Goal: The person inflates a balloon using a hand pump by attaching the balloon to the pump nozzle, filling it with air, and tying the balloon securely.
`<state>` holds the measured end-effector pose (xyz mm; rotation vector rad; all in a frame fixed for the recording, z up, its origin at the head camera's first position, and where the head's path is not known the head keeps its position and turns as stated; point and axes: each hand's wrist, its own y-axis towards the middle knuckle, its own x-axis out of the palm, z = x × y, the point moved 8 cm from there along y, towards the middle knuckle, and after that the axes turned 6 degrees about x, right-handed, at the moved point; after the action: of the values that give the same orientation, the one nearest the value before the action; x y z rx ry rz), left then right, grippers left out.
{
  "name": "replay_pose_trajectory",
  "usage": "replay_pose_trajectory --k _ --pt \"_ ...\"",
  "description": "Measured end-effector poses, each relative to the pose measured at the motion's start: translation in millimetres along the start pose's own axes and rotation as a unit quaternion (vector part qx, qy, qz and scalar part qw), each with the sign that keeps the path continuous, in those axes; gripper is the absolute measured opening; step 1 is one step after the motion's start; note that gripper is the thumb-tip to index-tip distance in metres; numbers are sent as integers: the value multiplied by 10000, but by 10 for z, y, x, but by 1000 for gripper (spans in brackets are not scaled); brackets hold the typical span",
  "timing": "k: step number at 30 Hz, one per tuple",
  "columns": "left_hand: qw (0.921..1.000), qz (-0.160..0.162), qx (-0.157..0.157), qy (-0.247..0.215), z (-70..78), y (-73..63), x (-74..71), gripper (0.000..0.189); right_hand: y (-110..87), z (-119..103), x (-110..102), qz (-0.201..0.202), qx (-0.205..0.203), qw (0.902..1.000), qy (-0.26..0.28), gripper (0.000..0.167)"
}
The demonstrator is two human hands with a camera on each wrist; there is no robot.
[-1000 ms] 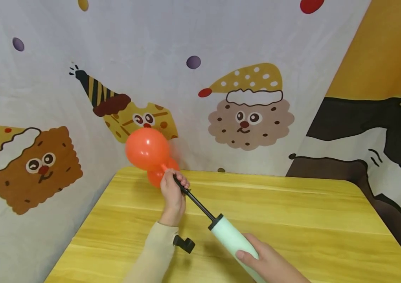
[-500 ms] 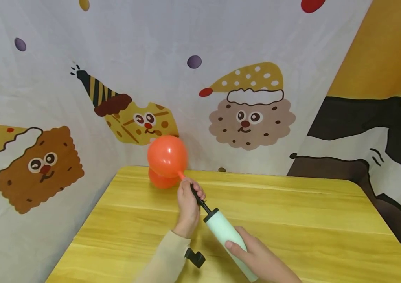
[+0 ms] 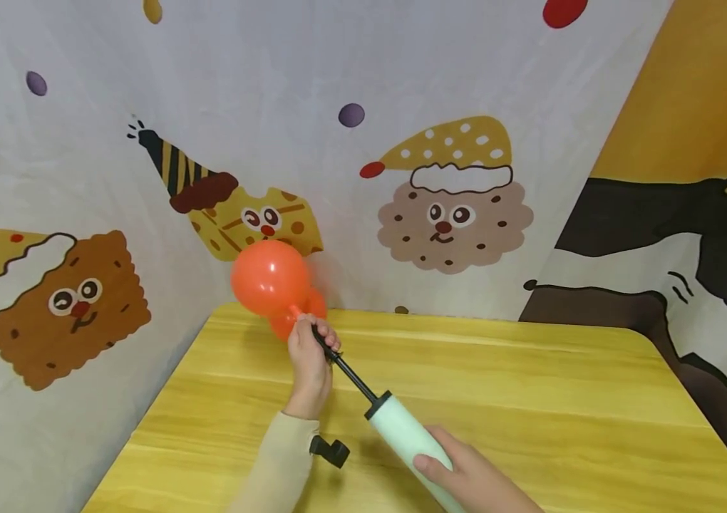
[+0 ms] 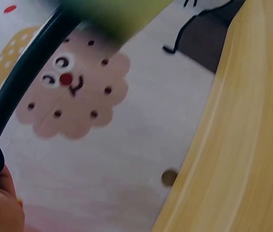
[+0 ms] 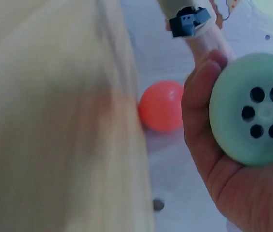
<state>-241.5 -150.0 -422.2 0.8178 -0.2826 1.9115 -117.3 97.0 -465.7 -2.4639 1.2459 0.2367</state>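
My left hand (image 3: 311, 360) grips the black nozzle end of a hand pump, pinching the neck of an inflated orange balloon (image 3: 270, 276) there. The balloon sticks out past the fingers toward the back cloth. My right hand (image 3: 469, 470) wraps round the pump's mint-green barrel (image 3: 405, 431). A stretch of black rod (image 3: 356, 376) shows between barrel and left hand, and it crosses the left wrist view too. In the right wrist view, the round pump end (image 5: 250, 145) with several dark holes faces the camera, fingers curled about it.
Behind the held balloon, more orange balloon (image 3: 282, 328) shows low at the far left of the wooden table (image 3: 530, 385). A printed cloth (image 3: 351, 214) with cartoon biscuits hangs behind the table. A black wrist mount (image 3: 331, 451) juts from the left sleeve.
The hands came together, sliding the barrel over the rod, then parted again so the rod shows long. The balloon swung right and back left with the left hand.
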Motion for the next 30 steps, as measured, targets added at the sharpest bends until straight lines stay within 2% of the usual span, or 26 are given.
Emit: replay_pose_trajectory --k 4,8,11,15,19,22,26,30 --pt "9998 167 86 -106 78 87 -106 33 -117 164 -18 -387 45 9991 154 47" --pt "10000 82 18 -33 32 65 -76 33 -99 179 19 -376 -118 9992 59 45" --pt "9999 11 -108 112 -70 -26 -19 34 -56 115 54 -142 -258 9994 -188 42" --pt "9992 -200 -273 215 -221 -183 88 32 48 24 47 245 -183 9988 -388 40" --pt "9970 -542 -464 308 -337 -348 204 32 190 -61 27 429 -189 9986 -251 45" --pt "9953 -720 -507 403 -367 -423 254 33 265 -104 25 441 -243 9987 -38 49" --pt "9962 -672 -378 399 -330 -378 254 34 294 -122 60 339 -171 9987 339 50" --pt "9983 -474 -242 235 -210 -212 213 35 219 -114 74 210 -37 9986 494 50"
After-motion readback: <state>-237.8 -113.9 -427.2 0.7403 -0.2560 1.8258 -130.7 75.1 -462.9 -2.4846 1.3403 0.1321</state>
